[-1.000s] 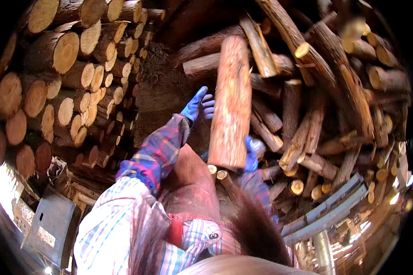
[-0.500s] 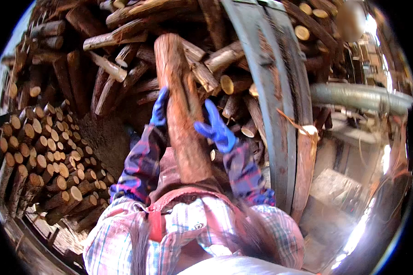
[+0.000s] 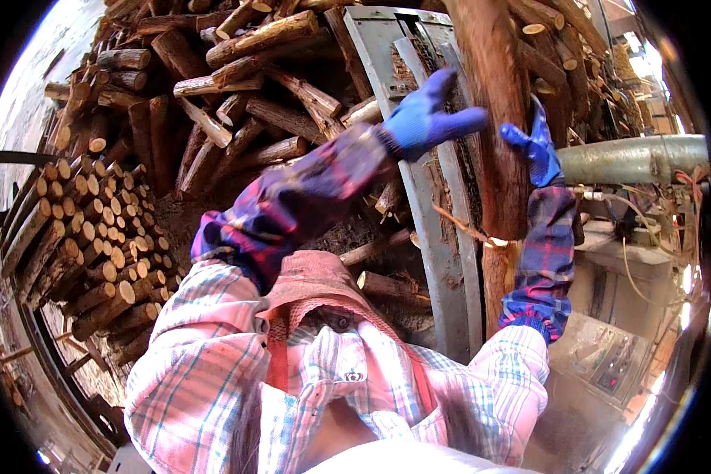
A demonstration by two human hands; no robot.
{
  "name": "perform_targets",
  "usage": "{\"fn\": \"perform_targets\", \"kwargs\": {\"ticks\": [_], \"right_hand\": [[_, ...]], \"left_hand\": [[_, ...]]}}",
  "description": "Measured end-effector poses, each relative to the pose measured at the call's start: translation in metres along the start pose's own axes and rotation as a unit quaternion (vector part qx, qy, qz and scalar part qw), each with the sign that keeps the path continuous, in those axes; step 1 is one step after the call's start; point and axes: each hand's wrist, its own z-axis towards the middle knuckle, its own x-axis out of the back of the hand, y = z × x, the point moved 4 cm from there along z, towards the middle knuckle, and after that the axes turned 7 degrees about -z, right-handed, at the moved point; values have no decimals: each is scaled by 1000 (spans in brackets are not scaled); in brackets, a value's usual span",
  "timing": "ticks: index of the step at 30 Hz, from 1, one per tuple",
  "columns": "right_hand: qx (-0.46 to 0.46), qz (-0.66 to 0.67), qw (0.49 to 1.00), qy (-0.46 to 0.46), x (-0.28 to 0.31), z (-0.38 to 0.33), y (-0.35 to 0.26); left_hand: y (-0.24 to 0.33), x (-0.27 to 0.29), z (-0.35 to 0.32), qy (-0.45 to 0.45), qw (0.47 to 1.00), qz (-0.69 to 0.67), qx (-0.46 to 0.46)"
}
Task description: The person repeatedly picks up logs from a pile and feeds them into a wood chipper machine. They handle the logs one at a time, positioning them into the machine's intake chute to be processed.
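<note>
A long reddish-brown log [image 3: 502,166] runs upright through the right half of the head view, its upper end out of frame. My left hand [image 3: 430,118], in a blue glove, presses flat against the log's left side with fingers spread. My right hand [image 3: 539,142], also blue-gloved, cups the log's right side. Plaid sleeve covers wrap both forearms. The log lies over a grey metal chute [image 3: 430,197].
A heap of loose logs [image 3: 237,87] fills the upper middle. Neatly stacked logs [image 3: 87,245] with cut ends showing stand at left. A grey pipe [image 3: 632,158] and a machine panel with buttons [image 3: 608,363] sit at right.
The view has swung right, away from the stacked logs toward the chute and machine. The log has travelled with both hands and now stands over the chute.
</note>
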Motion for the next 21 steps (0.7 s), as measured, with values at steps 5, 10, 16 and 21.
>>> {"fn": "perform_targets", "kwargs": {"ticks": [5,10,16,21], "right_hand": [[-98,-301,949,1,-4,-10,155],[-86,-413,906,-36,6,-36,133],[-4,-201,979,9,-175,76,40],[-121,147,972,-140,-383,240,64]], "left_hand": [[-82,124,-121,-25,957,-55,282],[-139,272,-303,253,851,-164,430],[-154,382,-357,434,753,-175,464],[-212,435,-281,346,802,-213,437]]}}
